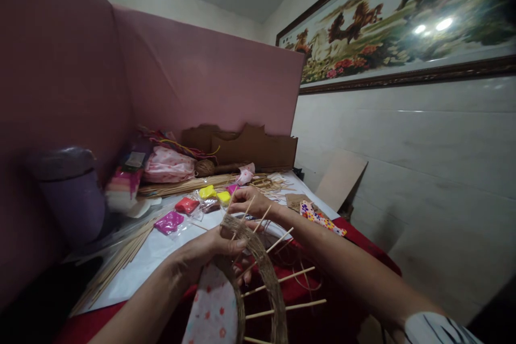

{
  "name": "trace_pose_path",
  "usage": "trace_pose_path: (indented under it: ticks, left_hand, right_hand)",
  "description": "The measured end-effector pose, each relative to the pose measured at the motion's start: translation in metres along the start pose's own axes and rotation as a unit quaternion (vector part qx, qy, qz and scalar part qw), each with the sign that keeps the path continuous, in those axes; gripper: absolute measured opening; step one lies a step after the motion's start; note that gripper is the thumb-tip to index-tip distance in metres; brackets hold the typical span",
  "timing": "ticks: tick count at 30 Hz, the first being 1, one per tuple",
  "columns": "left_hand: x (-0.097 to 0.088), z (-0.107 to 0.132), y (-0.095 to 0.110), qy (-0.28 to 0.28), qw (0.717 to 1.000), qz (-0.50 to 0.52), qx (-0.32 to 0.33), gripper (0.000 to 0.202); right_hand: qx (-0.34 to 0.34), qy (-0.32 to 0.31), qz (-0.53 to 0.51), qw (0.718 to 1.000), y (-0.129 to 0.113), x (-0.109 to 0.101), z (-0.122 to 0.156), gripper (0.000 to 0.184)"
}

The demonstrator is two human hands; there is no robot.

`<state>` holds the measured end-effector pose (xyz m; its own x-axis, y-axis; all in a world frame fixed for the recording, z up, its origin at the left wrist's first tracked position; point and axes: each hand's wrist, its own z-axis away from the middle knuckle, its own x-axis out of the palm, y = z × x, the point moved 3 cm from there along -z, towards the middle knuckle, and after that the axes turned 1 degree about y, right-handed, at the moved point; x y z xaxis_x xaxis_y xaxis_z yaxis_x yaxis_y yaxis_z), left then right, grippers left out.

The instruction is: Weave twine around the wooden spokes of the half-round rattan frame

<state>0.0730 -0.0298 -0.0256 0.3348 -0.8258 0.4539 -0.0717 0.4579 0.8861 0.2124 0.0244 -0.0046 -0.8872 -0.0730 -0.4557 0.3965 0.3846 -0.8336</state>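
My left hand (215,250) grips the curved band of brown twine (266,274) near its far end, thumb on top. Several thin wooden sticks (296,275) pass through the band and point outward like spokes. On its inner side the sticks run to a twine-edged piece covered in white cloth with small red flowers (215,303). My right hand (252,204) is closed in a pinch beside the farthest stick's tip; what its fingertips hold is too small to make out. Loose loops of thin twine (304,277) hang right of the band.
Red, yellow and magenta packets (169,222) lie on the white sheet (149,258). Bundled sticks (124,250) lie at left, near a lilac bin (74,199). Behind are a twine ball (205,167), a pink cloth bundle (169,165) and cardboard (258,148). Floral fabric (320,219) lies right.
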Motion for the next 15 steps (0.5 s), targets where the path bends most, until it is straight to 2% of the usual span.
trace_pose_path:
  ticks: [7,11,15]
  left_hand:
    - [0.002,0.001,-0.001,0.007,1.0,-0.01,-0.017,0.047]
    - [0.008,0.003,0.001,-0.02,0.999,-0.019,-0.029,0.047]
    - [0.001,0.001,-0.003,-0.019,0.999,-0.018,-0.029,0.047]
  right_hand:
    - [-0.005,-0.003,0.012,1.0,-0.007,-0.015,-0.007,0.036]
    - [0.009,-0.025,0.027,0.999,-0.011,-0.023,-0.022,0.042]
    - [0.013,-0.054,0.043,0.998,-0.018,-0.028,-0.039,0.041]
